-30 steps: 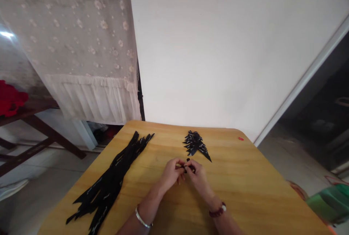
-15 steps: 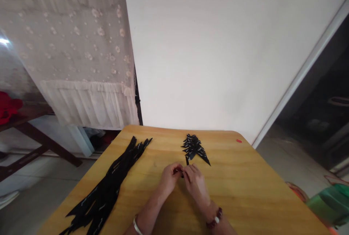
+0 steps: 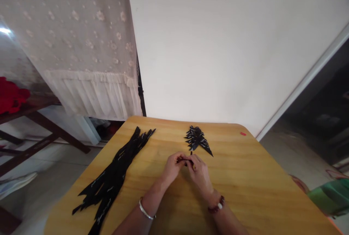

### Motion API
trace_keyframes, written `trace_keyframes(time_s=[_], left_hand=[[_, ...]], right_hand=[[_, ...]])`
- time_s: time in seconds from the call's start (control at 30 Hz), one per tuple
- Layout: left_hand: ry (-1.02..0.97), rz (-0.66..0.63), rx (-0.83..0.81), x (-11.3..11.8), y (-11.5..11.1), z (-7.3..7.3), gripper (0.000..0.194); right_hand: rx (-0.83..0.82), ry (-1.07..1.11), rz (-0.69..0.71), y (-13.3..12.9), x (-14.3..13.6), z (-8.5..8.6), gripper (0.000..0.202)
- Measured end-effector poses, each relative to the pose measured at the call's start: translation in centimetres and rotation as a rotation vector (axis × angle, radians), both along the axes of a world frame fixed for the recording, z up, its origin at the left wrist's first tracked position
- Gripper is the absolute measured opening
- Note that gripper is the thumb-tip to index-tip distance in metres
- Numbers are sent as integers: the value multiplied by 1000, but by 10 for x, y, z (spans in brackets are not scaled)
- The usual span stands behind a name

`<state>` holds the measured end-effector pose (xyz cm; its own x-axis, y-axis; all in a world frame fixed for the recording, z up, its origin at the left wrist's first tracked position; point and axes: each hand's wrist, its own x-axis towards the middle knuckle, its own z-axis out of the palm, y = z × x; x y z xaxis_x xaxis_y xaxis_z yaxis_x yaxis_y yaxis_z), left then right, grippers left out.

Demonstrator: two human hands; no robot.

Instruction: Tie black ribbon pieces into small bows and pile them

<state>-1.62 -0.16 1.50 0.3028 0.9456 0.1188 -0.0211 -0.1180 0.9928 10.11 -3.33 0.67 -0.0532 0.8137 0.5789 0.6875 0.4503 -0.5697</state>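
Observation:
Near the middle of the wooden table (image 3: 240, 180), my left hand (image 3: 173, 166) and my right hand (image 3: 198, 169) meet at the fingertips. Both pinch a small black strip (image 3: 185, 160), mostly hidden by the fingers. A short dark end of it shows just beyond them. Just past my hands lies a small pile of folded black pieces (image 3: 196, 138) with white marks. On the left of the table lies a long bundle of black strips (image 3: 117, 173) with pointed ends and white marks.
A small red object (image 3: 243, 134) lies near the table's far right corner. Behind stand a white wall (image 3: 212, 46) and a lace curtain (image 3: 89, 46). At the left is a dark wooden stand with red cloth (image 3: 12, 95); green material (image 3: 329, 196) is at the lower right.
The view has tilted down and shifted slightly, so the table sits higher in the picture. My fingers have moved on the black strip, and less of its far end shows.

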Motion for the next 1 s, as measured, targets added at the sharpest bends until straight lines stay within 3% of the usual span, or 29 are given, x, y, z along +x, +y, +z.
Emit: trace_keyframes(time_s=[0.67, 0.87, 1.0], left_hand=[[55, -55, 1, -1, 1, -6, 4], [105, -64, 6, -3, 4, -12, 10], [208, -29, 103, -3, 2, -10, 14]], right_hand=[[-22, 60, 17, -1, 0, 3, 17], [-17, -63, 15, -3, 0, 5, 18], [5, -105, 11, -2, -2, -1, 18]])
